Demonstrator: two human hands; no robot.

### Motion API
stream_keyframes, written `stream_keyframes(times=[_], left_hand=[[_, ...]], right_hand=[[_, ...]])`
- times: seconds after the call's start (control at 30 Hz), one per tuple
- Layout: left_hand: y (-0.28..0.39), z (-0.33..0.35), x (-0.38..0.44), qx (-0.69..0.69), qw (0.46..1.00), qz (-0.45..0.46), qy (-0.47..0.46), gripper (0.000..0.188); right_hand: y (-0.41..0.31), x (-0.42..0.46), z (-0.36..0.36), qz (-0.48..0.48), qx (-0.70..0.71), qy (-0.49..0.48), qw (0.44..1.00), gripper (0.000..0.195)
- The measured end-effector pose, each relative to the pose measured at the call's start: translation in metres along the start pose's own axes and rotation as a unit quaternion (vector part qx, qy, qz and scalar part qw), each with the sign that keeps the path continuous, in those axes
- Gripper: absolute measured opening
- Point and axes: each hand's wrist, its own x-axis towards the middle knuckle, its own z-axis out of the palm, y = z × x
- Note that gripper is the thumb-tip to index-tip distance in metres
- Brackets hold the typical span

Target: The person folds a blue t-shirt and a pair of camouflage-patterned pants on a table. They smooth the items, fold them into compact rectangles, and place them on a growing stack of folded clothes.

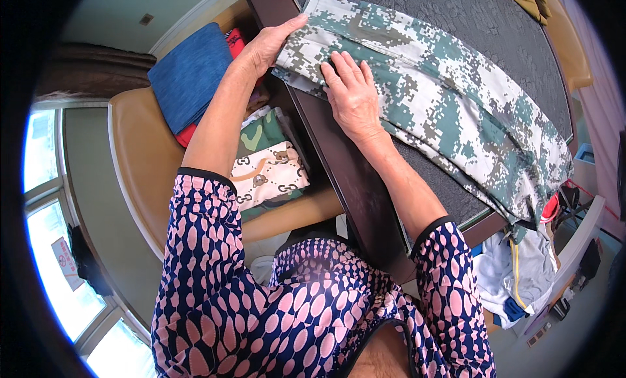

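A long garment in green, white and brown pixel camouflage (pixel 430 84), which looks like folded trousers, lies across the dark table (pixel 320 133). Its left end overhangs the table's near edge, and the far right end is bunched and creased. My left hand (pixel 266 48) grips the left end, thumb on top and the other fingers hidden beneath the cloth. Flat on the upper layer, close to that same end, rests my right hand (pixel 352 89), its fingers slightly spread. It lies on the fabric without grasping it.
On a tan chair (pixel 137 148) at left sit folded blue cloth (pixel 190 75), a bear-print cloth (pixel 274 172) and green camouflage cloth (pixel 264 131). Grey and white clothes (pixel 513 270) are heaped at lower right. An olive garment (pixel 528 1) lies at the table's far edge.
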Motion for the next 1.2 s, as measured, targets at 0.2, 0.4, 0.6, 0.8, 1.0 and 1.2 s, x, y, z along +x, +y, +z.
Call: stream_keyframes(times=[0.2,0.4,0.6,0.8,1.0,1.2], left_hand=[[-0.004,-0.002,0.007,0.012,1.000,-0.005,-0.016,0.037],[0.000,0.008,0.034,0.140,0.987,0.055,0.060,0.024],[-0.008,0.012,0.040,0.389,0.876,0.172,0.228,0.029],[-0.002,0.035,0.007,0.469,0.786,0.130,0.382,0.056],[-0.020,0.032,-0.016,0.503,0.768,0.089,0.386,0.064],[-0.034,0.022,-0.025,0.486,0.800,0.028,0.351,0.062]], right_hand=[[-0.015,-0.006,-0.001,-0.007,-0.025,-0.092,0.995,0.047],[-0.020,-0.008,-0.008,0.002,-0.040,-0.171,0.984,0.061],[-0.030,-0.009,-0.012,0.031,-0.023,-0.202,0.979,0.065],[-0.025,-0.012,-0.012,0.047,-0.010,-0.198,0.979,0.063],[-0.023,-0.015,-0.011,0.043,-0.003,-0.166,0.985,0.060],[-0.022,-0.018,-0.011,0.028,0.001,-0.150,0.988,0.058]])
